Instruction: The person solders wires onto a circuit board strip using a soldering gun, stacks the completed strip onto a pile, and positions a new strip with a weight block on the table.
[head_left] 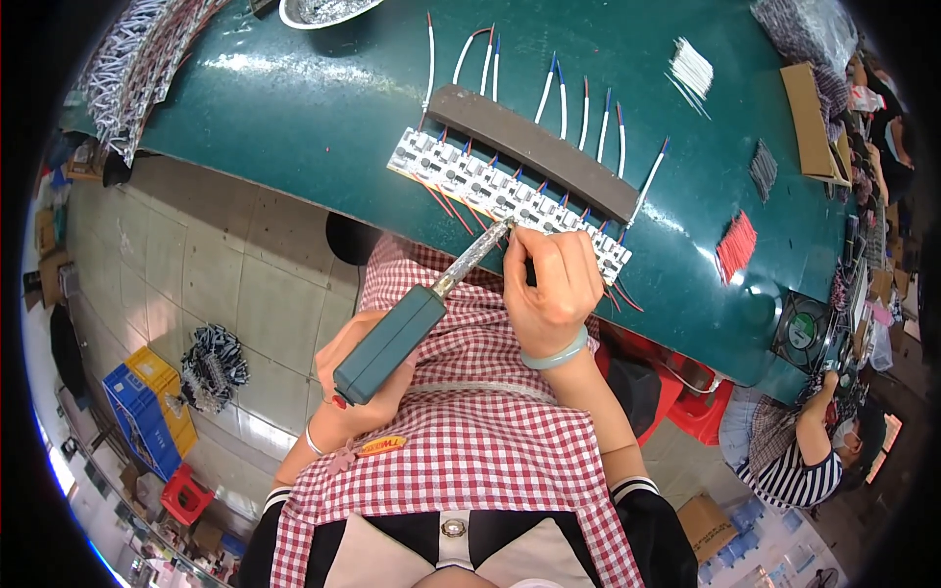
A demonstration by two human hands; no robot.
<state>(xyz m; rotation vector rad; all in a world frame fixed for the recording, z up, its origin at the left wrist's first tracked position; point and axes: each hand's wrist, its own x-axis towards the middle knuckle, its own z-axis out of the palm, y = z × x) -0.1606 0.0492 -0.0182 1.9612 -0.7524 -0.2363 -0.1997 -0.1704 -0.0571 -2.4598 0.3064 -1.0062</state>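
Note:
My left hand (355, 367) is wrapped round the green handle of a soldering iron (392, 343), whose metal barrel points up and right. Its tip meets the front edge of a long white strip of small circuit boards (456, 174) near the middle. Close beside that tip, my right hand (556, 289) is closed in a pinch; what its fingertips hold, if anything, is hidden. Thin red wires (448, 201) stick out along the strip's near side. A dark brown bar (534, 149) lies along the far side, and white-sleeved wires (585, 113) run out beyond it.
The green table (294, 147) carries bundled wires (132, 73) at the far left and a metal bowl (328, 10) at the back. White (692, 69), grey (763, 170) and red tubing pieces (736, 245) lie right. A fan (802, 328) and a co-worker (804, 461) are at the right.

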